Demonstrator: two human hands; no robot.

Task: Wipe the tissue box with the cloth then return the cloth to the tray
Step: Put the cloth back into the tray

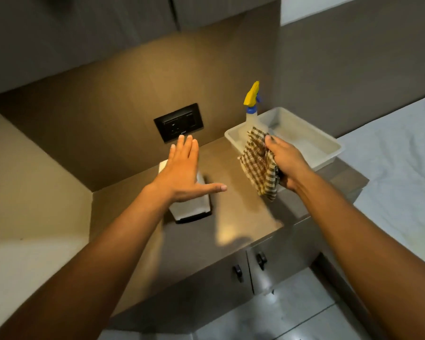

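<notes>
Your left hand (182, 168) hovers flat, grip spread wide, over the tissue box (190, 204) on the tabletop (231, 217). Your right hand (284, 163) has its grip clenched around the checked cloth (258, 163), beside the tray (309, 143) with its spray bottle (253, 111).

The brown-and-cream checked woven cloth (260, 165) looks soft and matt. The pale rectangular plastic tray (326, 153) is smooth with a dull sheen. The clear plastic spray bottle with yellow trigger (252, 104) looks glossy. The brown laminate counter top (233, 217) is smooth and reflects light. The white tissue box (196, 204) looks matt.
</notes>
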